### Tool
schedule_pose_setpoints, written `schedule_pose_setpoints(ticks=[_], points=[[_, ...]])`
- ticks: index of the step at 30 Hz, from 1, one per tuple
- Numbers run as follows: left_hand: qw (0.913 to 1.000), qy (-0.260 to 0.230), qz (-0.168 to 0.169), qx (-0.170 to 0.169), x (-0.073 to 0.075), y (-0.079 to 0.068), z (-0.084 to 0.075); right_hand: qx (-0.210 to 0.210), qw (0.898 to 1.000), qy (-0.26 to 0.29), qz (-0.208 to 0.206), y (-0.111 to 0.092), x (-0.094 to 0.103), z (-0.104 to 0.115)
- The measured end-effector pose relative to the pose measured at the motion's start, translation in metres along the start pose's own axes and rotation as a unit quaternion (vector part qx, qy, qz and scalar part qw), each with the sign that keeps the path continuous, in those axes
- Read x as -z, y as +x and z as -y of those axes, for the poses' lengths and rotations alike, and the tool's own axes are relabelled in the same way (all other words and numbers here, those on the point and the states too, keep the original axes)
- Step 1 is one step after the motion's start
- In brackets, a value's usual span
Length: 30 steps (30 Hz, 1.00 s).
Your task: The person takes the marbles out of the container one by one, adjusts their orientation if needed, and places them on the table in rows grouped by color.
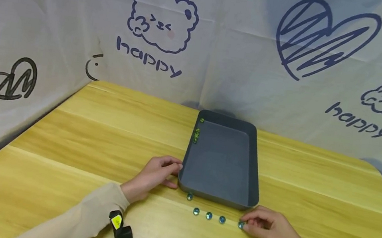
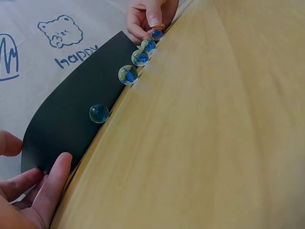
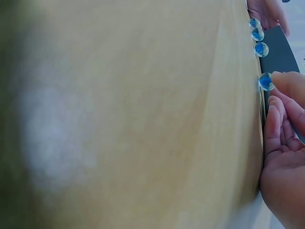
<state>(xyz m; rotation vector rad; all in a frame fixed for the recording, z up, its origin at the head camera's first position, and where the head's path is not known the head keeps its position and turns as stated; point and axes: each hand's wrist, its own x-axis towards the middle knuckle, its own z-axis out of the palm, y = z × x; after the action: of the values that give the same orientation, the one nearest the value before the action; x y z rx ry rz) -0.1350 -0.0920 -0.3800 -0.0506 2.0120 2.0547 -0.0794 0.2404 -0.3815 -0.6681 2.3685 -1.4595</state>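
1. Pale cloth (image 1: 220, 58), marked with bears and hearts, hangs behind.
2. Wood-grained tabletop (image 1: 102, 131) fills the foreground.
3. Dark grey tray (image 1: 220, 159) lies on it.
4. Left hand (image 1: 154, 174): fingers apart, touching the tray's near left corner.
5. Right hand (image 1: 272, 226): thumb and finger pinch the rightmost blue marble (image 1: 240, 225).
6. Four other blue marbles (image 1: 209, 216) sit along the tray's near side.
7. Green marbles (image 1: 196, 135) lie inside, along its left wall.

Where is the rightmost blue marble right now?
In the head view, the rightmost blue marble is at the tips of the right hand, just in front of the gray tray near its closest right corner.
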Motion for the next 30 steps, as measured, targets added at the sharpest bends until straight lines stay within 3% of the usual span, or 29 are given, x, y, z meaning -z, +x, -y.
schedule_pose_setpoints(ticks=[5, 14, 30], points=[[1.0000, 0.001, 0.000, -0.002, 0.001, 0.000, 0.000, 0.003, 1.000, 0.000, 0.001, 0.001, 0.000, 0.000], [1.0000, 0.002, 0.001, -0.001, 0.001, -0.001, 0.001, -0.038, 0.997, 0.056, 0.024, 0.001, 0.008, -0.001], [1.0000, 0.004, 0.002, 0.000, 0.000, -0.001, 0.001, -0.056, 0.995, 0.078, 0.026, 0.001, 0.012, -0.004]])
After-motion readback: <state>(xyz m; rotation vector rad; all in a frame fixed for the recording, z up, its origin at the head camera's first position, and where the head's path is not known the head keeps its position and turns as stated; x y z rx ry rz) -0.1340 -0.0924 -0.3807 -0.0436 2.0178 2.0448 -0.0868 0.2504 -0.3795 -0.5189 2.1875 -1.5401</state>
